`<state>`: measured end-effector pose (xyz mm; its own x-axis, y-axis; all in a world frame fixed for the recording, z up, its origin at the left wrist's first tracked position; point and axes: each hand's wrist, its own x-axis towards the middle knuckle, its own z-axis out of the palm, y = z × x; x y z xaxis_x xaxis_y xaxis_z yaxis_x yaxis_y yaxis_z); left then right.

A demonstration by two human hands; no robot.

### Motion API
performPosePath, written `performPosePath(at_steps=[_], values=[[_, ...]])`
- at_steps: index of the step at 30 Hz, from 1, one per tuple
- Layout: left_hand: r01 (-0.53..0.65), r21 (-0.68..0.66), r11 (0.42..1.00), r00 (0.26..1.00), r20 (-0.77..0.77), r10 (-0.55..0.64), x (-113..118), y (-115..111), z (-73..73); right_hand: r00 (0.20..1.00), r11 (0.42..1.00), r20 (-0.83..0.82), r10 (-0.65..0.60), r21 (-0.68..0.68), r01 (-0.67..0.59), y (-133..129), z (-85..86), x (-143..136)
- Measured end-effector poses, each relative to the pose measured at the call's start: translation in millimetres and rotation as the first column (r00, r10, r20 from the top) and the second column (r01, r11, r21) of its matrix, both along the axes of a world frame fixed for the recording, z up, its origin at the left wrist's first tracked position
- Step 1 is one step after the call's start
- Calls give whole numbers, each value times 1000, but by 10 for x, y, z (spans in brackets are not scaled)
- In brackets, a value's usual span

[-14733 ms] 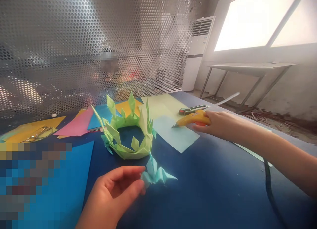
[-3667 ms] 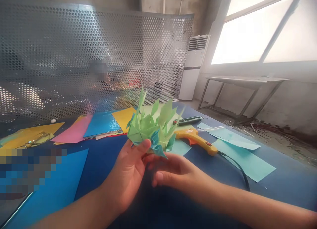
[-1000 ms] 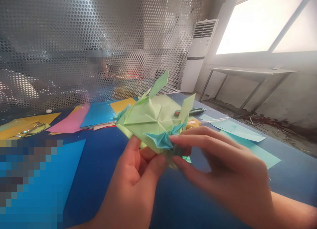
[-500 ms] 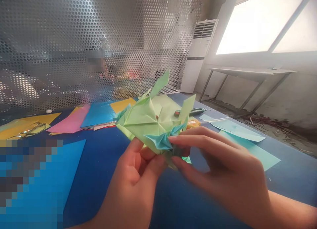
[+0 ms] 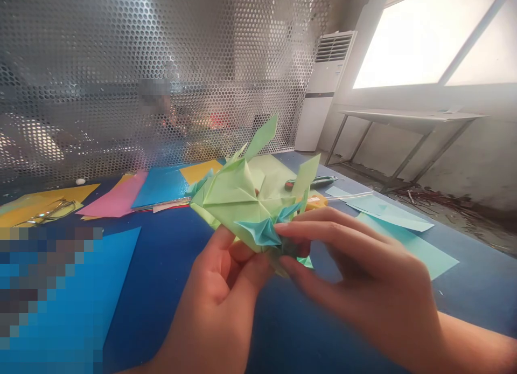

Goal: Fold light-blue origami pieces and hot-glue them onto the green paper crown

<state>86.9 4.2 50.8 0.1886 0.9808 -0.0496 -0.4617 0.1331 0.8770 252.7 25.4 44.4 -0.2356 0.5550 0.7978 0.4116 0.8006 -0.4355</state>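
Note:
Both my hands hold a light green folded-paper origami piece (image 5: pixel 230 188) above the blue table. Long pointed flaps rise from its top and right side. A small blue folded-paper piece (image 5: pixel 264 231) sits against its lower front, and more blue paper shows at its left tip. My left hand (image 5: pixel 226 288) grips the green paper from below, thumb and fingers closed on its lower edge. My right hand (image 5: pixel 355 266) pinches the blue folded piece at the front right; its fingertips hide part of the paper there.
Behind lie a box cutter (image 5: pixel 313 183), a yellow object (image 5: pixel 316 201), and pale blue-green sheets (image 5: pixel 407 244). Pink paper (image 5: pixel 115 196), blue sheets (image 5: pixel 161 185) and glasses (image 5: pixel 50 212) lie on the left. A perforated metal screen (image 5: pixel 181 56) stands behind the blue table (image 5: pixel 161 266).
Hardly anything differs. Both hands keep their hold on the origami, and the view has shifted very slightly.

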Motion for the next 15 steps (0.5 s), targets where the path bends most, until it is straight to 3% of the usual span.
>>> performPosePath(at_steps=[15], values=[[-13, 1, 1000, 1000, -9, 13, 1, -10, 8, 999, 1000, 10, 30, 0, -30, 3, -12, -27]])
